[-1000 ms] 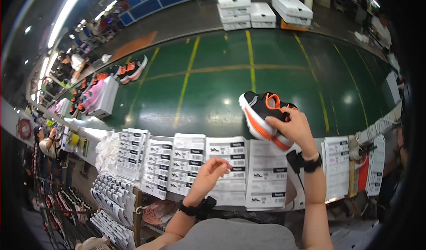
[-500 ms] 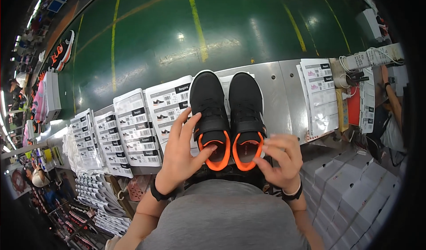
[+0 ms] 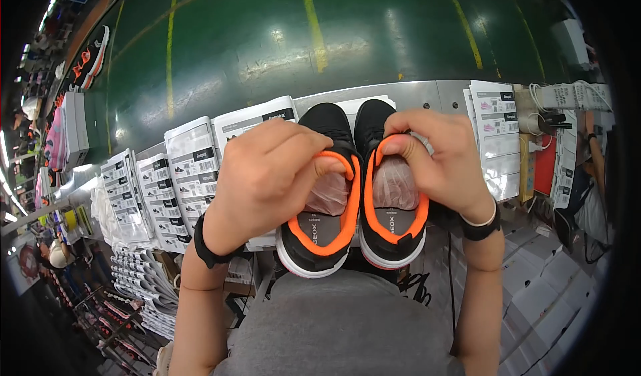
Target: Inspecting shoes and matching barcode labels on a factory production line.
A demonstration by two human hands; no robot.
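Side by side in front of me are two black sneakers with orange collars and white soles, heels toward me. My left hand (image 3: pixel 270 175) pinches the tongue and collar edge of the left sneaker (image 3: pixel 319 264). On the right sneaker (image 3: pixel 394 250), my right hand (image 3: pixel 437 155) grips the tongue in the same way. The openings are spread, and crumpled translucent stuffing (image 3: pixel 395 183) shows in the toe of each, above the grey insole (image 3: pixel 314 228). Both hands hide parts of the straps and uppers.
Stacks of printed label sheets (image 3: pixel 190 159) lie along the metal ledge at left, more sheets (image 3: pixel 497 135) at right. Beyond runs a green surface (image 3: pixel 234 49) with yellow lines. Pale boxes (image 3: pixel 534 296) are piled at lower right. Another sneaker (image 3: pixel 92 59) stands far left.
My hands have closed on the tongues of both sneakers and opened them up. The heels have come nearer to me, and the stuffing inside now shows.
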